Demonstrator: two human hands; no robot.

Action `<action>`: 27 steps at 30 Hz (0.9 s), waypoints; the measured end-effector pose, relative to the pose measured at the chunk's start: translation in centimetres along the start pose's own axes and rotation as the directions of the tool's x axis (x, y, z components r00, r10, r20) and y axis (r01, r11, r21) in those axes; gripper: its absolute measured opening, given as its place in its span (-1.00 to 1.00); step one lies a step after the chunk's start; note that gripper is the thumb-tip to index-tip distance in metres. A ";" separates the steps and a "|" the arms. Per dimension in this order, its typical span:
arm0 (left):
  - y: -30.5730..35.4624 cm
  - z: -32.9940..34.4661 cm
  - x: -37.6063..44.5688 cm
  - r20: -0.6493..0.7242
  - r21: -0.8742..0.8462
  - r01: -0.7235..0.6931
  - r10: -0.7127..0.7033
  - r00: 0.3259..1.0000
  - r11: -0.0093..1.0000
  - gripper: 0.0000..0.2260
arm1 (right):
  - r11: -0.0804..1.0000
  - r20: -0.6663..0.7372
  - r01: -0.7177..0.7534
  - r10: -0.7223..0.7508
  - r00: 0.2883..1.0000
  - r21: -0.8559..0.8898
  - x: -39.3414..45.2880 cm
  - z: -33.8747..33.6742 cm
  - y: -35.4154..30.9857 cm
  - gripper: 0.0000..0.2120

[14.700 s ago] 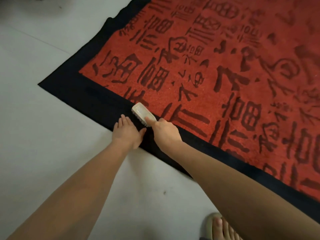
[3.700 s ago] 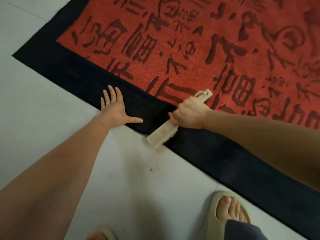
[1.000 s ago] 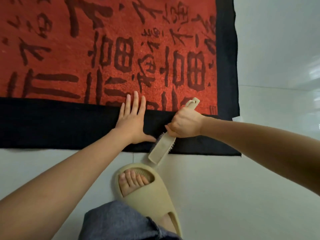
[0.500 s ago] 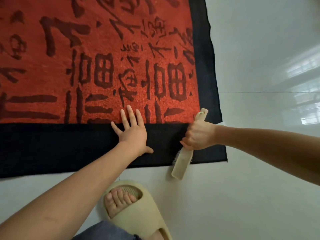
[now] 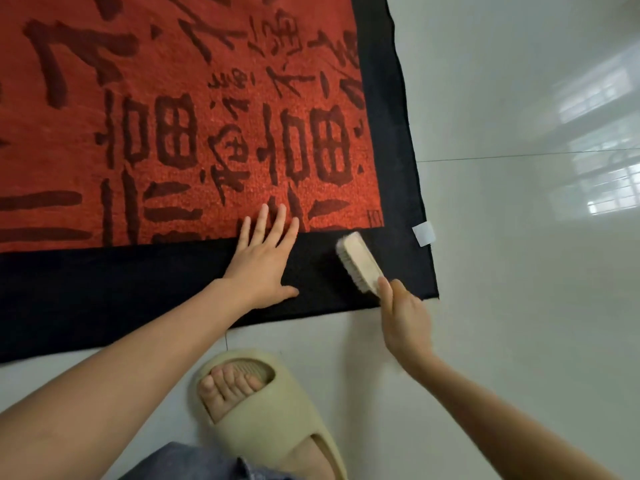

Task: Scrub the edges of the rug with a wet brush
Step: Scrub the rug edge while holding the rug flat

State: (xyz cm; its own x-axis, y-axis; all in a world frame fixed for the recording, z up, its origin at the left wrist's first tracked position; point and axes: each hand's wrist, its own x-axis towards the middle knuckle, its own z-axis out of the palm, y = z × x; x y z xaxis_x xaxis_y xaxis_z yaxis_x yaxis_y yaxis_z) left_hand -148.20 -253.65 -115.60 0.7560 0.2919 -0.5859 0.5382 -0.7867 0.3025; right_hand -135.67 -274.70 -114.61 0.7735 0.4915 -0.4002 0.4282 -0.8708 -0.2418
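Observation:
A red rug [image 5: 194, 161] with dark characters and a wide black border lies on the floor; its near right corner is in view. My left hand [image 5: 261, 261] presses flat on the black border, fingers spread and reaching onto the red field. To its right, my right hand [image 5: 403, 313] grips the handle of a cream scrubbing brush [image 5: 360, 263]. The brush lies bristles-down on the black border near the corner, its head pointing away from me toward the red field.
Glossy pale floor tiles [image 5: 519, 271] surround the rug, with window reflections at the right. A small white tag [image 5: 424, 233] sticks out from the rug's right edge. My foot in a cream slide sandal [image 5: 263, 410] stands on the floor just below the rug's near edge.
My right hand has turned the brush: half a second ago its head hung over the rug's near edge toward me, now it points away on the border. The left hand stays pressed down.

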 end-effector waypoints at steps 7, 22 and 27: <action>2.4 1.8 1.9 -0.053 -0.019 0.025 -0.026 0.998 0.999 0.25 | 0.863 0.006 0.154 -0.179 0.984 0.481 -2.6 4.7 -6.4 -0.33; 3.1 1.5 2.4 -0.037 0.028 0.086 -0.084 0.996 0.996 0.34 | 0.836 -0.080 -0.057 0.120 0.990 0.545 -2.6 3.5 -2.5 -0.50; 1.8 1.3 1.9 -0.052 0.060 0.077 -0.073 0.996 0.995 0.34 | 0.914 -0.030 0.080 -0.074 0.997 0.397 -2.5 3.2 -1.9 -0.45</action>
State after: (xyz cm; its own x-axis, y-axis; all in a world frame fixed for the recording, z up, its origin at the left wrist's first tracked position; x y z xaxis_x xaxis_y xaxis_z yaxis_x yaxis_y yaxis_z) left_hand -146.24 -255.23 -117.15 0.7328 0.3769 -0.5665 0.5712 -0.7932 0.2112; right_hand -139.95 -274.20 -115.93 0.7538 0.5535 -0.3542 0.2673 -0.7507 -0.6041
